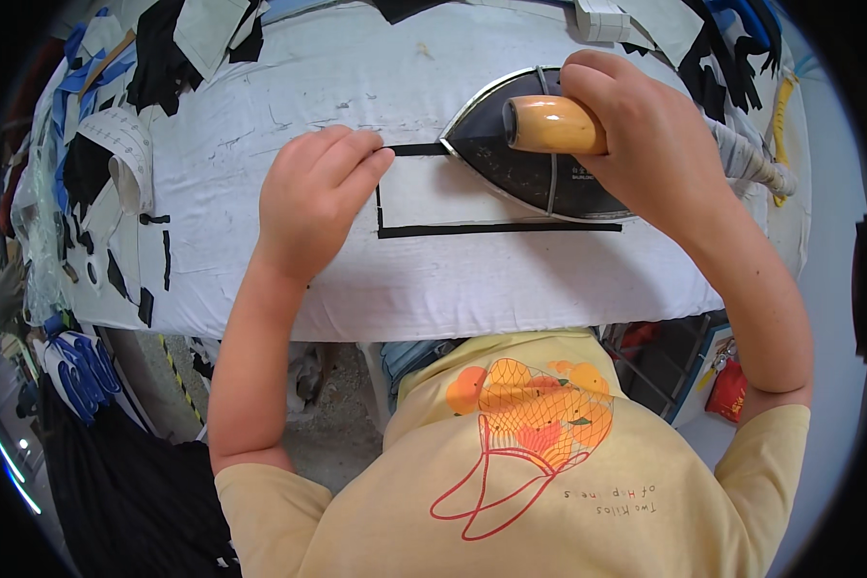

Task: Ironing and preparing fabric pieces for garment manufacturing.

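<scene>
My right hand (636, 120) is wrapped round the wooden handle of a black iron (491, 144), whose tip points left. Under the iron lies a white rectangular template (424, 197) bordered by black fabric strips. One black strip (501, 230) runs along its near edge, and part of another (416, 150) shows along the far edge, where the iron's tip touches it. At the far left corner, my left hand (323, 193) pinches the end of the far strip between thumb and fingers. The iron hides the template's right part.
A white cloth (231, 260) covers the table. Black and white fabric pieces (116, 164) lie at the left, with more black scraps (722, 67) at the far right. A wrapped hose or cord (751, 159) runs behind the iron. Blue folded cloth (79, 371) hangs lower left.
</scene>
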`<state>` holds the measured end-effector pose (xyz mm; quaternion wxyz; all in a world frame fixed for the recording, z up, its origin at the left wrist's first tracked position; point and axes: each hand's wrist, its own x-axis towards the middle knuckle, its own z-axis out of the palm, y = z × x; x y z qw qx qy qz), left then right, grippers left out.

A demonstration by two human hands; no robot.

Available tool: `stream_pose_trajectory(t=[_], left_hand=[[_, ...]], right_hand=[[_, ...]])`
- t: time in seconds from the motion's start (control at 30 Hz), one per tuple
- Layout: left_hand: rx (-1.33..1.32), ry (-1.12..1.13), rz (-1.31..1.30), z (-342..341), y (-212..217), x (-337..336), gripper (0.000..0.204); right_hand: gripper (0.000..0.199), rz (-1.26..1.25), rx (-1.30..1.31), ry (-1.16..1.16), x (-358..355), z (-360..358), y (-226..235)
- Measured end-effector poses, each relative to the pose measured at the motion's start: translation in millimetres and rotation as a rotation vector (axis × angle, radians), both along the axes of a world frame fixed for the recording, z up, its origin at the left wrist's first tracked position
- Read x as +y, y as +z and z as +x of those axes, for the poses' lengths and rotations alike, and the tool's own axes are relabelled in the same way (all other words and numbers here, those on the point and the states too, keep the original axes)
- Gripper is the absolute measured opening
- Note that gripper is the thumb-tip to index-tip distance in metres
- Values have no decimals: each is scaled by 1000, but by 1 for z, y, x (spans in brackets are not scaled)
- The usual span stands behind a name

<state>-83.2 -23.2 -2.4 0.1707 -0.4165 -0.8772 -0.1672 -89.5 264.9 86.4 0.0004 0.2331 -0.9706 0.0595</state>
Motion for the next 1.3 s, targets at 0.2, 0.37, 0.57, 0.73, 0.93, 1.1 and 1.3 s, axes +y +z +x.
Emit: stream_pose_trajectory(t=[0.2,0.37,0.57,0.73,0.93,1.1,1.3], left_hand=[[70,-65,-88,4,3,-4,22],[33,-22,-98,11,4,-10,21],[47,-15,-36,12,0,-12,21],[9,-9,37,16,-4,-19,17],[81,329,306,18,-14,-26,28],[21,288,303,20,-15,-25,29],[14,294,246,23,-15,-22,34]], right_hand=[[21,3,-42,11,1,-2,4],[30,-14,-80,47,0,-7,7],[33,1,-172,26,-27,-11,10],[13,-122,-55,133,-61,-17,2],[10,-127,-102,151,-75,-21,4],[14,-17,-126,136,-49,-15,5],[29,74,-223,-17,26,-7,16]])
